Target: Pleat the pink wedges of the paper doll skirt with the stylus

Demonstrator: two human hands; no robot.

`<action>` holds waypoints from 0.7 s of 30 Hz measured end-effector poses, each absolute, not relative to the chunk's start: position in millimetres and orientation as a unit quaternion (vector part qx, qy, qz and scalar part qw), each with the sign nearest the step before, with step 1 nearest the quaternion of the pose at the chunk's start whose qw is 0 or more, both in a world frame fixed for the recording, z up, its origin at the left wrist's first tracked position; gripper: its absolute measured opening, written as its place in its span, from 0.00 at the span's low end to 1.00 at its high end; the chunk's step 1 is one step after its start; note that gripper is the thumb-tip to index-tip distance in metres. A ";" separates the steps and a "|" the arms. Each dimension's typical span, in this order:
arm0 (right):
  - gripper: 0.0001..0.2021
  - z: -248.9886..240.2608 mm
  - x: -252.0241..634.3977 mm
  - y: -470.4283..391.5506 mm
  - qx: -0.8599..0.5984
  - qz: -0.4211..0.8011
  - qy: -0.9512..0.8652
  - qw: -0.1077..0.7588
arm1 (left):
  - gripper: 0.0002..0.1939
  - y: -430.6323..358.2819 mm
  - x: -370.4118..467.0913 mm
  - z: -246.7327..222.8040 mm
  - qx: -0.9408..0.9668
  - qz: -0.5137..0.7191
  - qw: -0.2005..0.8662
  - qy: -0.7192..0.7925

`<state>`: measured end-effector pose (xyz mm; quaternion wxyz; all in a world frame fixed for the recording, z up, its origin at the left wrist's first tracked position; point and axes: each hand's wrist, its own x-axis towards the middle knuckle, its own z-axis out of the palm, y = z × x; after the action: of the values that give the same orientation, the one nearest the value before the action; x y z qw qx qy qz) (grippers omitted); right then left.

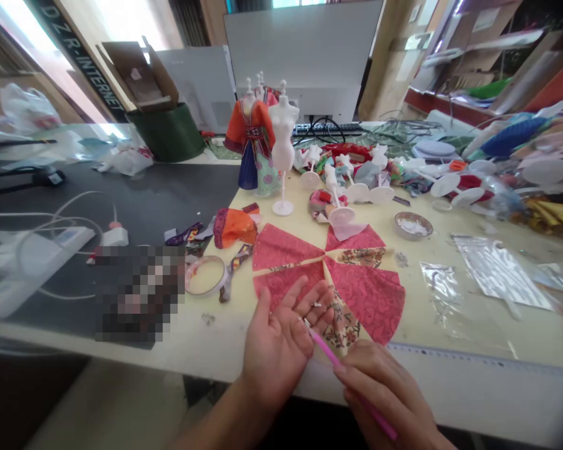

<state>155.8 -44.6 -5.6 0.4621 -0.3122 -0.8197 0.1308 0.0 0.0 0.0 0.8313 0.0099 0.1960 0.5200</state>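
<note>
My left hand (281,340) is palm up with its fingers loosely spread. A few tiny white bits (316,305) lie on its fingers, too small to name. My right hand (387,387) grips a slim pink pen-like stick (326,347), its tip touching or just over the left palm near the finger bases; I cannot tell which. Beneath and beyond the hands a red patterned doll skirt (368,294) with cream floral panels (363,256) is fanned out flat. The left hand covers part of its near side.
A bare white doll mannequin (283,134) stands behind the skirt, beside a dressed one in orange (248,134). A small bowl of white bits (413,225), clear bags (438,281), a tape roll (206,275) and a ruler (455,356) lie around. Several mannequins lie heaped at right.
</note>
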 end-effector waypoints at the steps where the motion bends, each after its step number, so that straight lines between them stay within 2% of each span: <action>1: 0.17 -6.0 155.4 -43.9 -0.312 0.130 -0.818 0.466 | 0.29 -0.1 0.0 0.0 0.010 0.520 0.832 0.195; 12: 0.18 -9.2 155.5 -43.2 -0.357 0.155 -0.775 0.498 | 0.31 -2.6 0.5 -1.0 0.001 0.514 0.837 0.185; 21: 0.15 -10.2 153.7 -42.0 -0.364 0.150 -0.767 0.508 | 0.31 -2.4 0.7 -0.5 -0.002 0.513 0.840 0.176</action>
<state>153.7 -42.0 -10.2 0.5077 -0.3636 -0.7666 0.1495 0.7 -2.4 -0.5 0.8398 -0.0017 0.1764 0.5134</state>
